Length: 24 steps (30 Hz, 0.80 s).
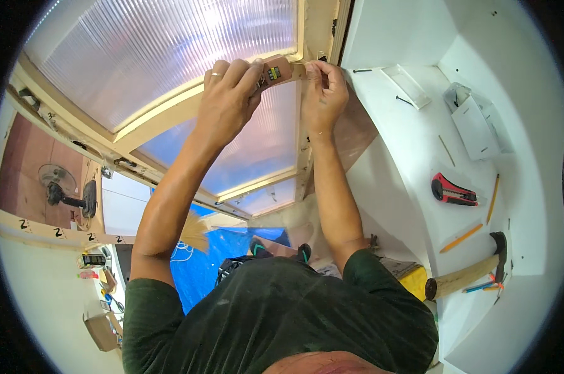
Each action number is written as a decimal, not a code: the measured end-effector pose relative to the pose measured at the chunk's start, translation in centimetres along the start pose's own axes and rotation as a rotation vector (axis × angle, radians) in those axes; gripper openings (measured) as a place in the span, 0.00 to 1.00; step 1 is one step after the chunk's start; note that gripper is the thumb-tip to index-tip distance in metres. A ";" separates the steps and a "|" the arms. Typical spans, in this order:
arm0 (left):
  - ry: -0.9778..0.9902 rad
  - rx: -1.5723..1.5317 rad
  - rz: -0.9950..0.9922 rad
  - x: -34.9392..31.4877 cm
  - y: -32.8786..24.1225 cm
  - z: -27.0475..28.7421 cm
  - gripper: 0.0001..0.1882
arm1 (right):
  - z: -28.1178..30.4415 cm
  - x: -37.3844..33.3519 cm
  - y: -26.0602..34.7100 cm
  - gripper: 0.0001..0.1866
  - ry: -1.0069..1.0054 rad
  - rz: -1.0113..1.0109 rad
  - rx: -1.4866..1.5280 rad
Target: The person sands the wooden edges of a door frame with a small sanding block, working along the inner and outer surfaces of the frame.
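My left hand [227, 100], a ring on one finger, is wrapped round a small orange-tan case [284, 70] with a dark and yellow label. It holds the case against the cream-coloured frame [170, 106] with ribbed translucent panels. Just right of it, my right hand [325, 96] pinches the end of a thin yellowish strip [299, 63]. The strip spans the short gap to the case; whether it comes out of the case I cannot tell. Both arms are raised at the frame's right-hand upright.
On the white shelf at right lie a red-and-black utility knife [454, 191], pencils [461, 238], a wooden-handled hammer [466, 278], a screw [404, 100] and a clear container [475, 128]. A fan [57, 184] stands at far left. Blue sheeting [201, 268] covers the floor.
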<state>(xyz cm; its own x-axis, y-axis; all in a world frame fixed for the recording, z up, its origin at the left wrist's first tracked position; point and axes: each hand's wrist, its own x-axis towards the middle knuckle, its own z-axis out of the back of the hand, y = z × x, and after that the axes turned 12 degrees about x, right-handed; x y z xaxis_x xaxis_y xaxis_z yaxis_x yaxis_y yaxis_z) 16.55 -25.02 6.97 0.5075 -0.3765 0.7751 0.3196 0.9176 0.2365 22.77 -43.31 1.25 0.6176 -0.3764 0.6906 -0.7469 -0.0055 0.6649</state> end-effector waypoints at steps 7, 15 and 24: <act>-0.023 0.063 -0.045 0.1 -0.4 -1.6 0.27 | 0.5 -0.1 0.0 0.11 -0.001 -0.046 0.065; -0.086 0.083 -0.136 1.6 -1.3 -3.3 0.25 | 0.4 0.1 -1.9 0.10 -0.104 -0.126 0.148; 0.008 0.042 -0.197 2.9 -2.8 -4.1 0.28 | 1.1 -1.1 -0.3 0.10 -0.161 0.386 -0.341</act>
<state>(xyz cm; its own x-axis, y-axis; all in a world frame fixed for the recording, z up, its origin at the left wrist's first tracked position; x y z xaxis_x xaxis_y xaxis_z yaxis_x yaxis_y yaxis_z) 20.39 -29.24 6.14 0.4447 -0.5503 0.7067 0.3795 0.8304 0.4079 22.02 -43.93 -0.02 0.2488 -0.4288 0.8684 -0.7728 0.4525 0.4449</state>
